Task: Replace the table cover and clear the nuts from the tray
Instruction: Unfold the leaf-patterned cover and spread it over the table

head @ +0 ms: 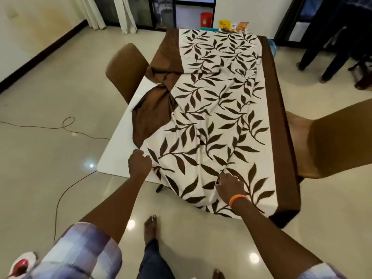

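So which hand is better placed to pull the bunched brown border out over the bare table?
Probably left: the left hand grips the table cover beside the bare white table; the right hand is farther.
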`<move>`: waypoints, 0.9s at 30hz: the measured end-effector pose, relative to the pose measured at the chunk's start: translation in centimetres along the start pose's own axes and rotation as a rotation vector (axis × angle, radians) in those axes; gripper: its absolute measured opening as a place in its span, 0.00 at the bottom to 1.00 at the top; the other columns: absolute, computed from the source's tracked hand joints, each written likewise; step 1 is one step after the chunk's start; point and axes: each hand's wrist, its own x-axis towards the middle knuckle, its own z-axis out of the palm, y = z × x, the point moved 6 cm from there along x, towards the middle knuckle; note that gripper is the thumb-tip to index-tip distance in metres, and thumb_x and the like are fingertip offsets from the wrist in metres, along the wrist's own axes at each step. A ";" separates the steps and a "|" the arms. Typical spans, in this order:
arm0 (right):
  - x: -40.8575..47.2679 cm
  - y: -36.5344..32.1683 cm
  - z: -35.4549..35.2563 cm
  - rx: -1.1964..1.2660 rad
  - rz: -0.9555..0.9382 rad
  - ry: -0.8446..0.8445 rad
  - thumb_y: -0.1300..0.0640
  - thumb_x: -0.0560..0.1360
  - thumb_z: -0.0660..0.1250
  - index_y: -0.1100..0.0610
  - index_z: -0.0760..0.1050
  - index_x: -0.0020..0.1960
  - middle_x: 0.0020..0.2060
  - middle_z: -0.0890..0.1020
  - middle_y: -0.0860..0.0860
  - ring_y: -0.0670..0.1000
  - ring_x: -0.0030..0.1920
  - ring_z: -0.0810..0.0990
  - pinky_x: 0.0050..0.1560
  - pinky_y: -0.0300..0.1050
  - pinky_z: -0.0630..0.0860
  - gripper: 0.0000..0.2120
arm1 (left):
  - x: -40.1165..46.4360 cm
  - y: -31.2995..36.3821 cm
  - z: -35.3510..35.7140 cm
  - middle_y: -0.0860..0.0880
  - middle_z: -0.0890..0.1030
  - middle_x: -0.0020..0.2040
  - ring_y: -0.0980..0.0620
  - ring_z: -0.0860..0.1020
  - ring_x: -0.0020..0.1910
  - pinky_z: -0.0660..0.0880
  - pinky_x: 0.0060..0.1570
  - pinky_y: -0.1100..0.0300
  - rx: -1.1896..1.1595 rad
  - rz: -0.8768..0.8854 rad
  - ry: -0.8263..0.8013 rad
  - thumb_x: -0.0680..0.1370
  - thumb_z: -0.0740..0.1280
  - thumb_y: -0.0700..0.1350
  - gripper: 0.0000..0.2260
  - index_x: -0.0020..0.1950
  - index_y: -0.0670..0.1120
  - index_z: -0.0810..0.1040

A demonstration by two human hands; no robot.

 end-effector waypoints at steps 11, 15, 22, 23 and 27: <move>14.9 -18.2 -1.5 0.262 0.105 -0.042 0.47 0.77 0.62 0.56 0.68 0.63 0.60 0.75 0.55 0.58 0.60 0.75 0.57 0.52 0.73 0.19 | 24.5 1.6 1.1 0.38 0.65 0.73 0.38 0.67 0.71 0.64 0.71 0.51 -0.071 0.051 -0.210 0.75 0.73 0.47 0.37 0.76 0.37 0.56; 16.8 -21.7 -0.9 0.299 0.149 -0.079 0.45 0.75 0.63 0.54 0.62 0.70 0.65 0.72 0.53 0.57 0.63 0.73 0.60 0.57 0.72 0.27 | 27.9 1.7 2.8 0.39 0.72 0.69 0.38 0.73 0.65 0.69 0.67 0.51 -0.158 -0.002 -0.385 0.76 0.71 0.43 0.32 0.75 0.42 0.58; 16.5 -23.2 -1.1 0.204 0.107 -0.077 0.39 0.73 0.63 0.49 0.62 0.69 0.62 0.72 0.53 0.58 0.60 0.74 0.56 0.55 0.73 0.29 | 26.7 -4.1 -0.8 0.41 0.80 0.48 0.39 0.78 0.50 0.74 0.51 0.53 -0.200 -0.091 -0.307 0.79 0.65 0.44 0.11 0.54 0.37 0.78; 16.1 -23.5 -1.2 0.140 0.096 -0.055 0.37 0.73 0.62 0.48 0.64 0.69 0.63 0.70 0.54 0.59 0.61 0.73 0.57 0.55 0.73 0.29 | 25.8 -5.6 -1.7 0.40 0.80 0.49 0.39 0.78 0.51 0.75 0.54 0.50 -0.191 -0.112 -0.283 0.80 0.65 0.46 0.12 0.54 0.37 0.77; 13.8 -26.4 -0.5 -0.026 -0.025 0.009 0.33 0.67 0.64 0.49 0.72 0.61 0.67 0.69 0.58 0.63 0.64 0.70 0.61 0.60 0.70 0.29 | 21.7 -11.7 -6.1 0.37 0.80 0.50 0.37 0.78 0.51 0.74 0.55 0.47 -0.085 -0.190 -0.148 0.81 0.64 0.48 0.15 0.54 0.34 0.77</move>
